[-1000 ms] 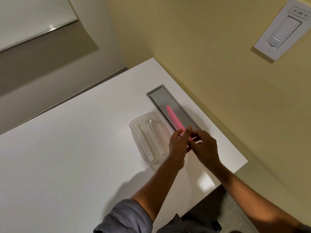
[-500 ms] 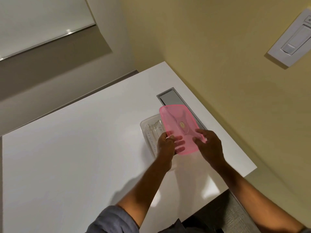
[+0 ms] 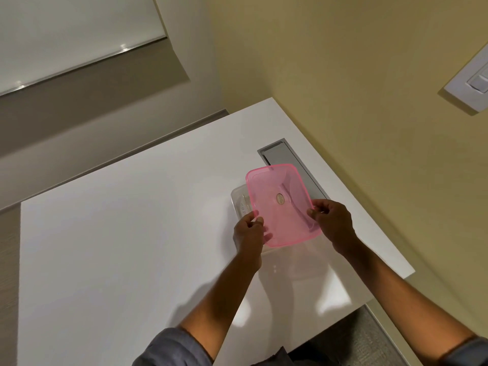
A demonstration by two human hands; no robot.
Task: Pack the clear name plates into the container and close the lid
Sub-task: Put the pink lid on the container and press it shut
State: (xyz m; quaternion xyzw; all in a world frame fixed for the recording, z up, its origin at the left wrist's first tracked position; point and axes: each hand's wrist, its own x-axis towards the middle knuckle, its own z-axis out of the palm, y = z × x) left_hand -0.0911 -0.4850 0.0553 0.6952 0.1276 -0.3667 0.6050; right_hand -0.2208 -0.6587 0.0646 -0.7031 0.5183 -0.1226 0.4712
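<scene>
A translucent pink lid (image 3: 280, 204) hangs flat just above the clear container (image 3: 237, 199), shifted a little to the right of it. My left hand (image 3: 249, 232) pinches the lid's near left edge. My right hand (image 3: 333, 224) grips its near right corner. Only the container's far left corner shows past the lid, with part of a clear name plate (image 3: 242, 204) visible inside. The remainder of the container and its contents are hidden under the lid.
The white table (image 3: 118, 247) ends at a near right edge by my right forearm. A grey metal cable hatch (image 3: 280, 154) is set into the tabletop behind the lid, close to the yellow wall. A light switch (image 3: 472, 83) is on that wall.
The pink lid went from standing on edge over the hatch to lying flat in both hands, then moved left over the container.
</scene>
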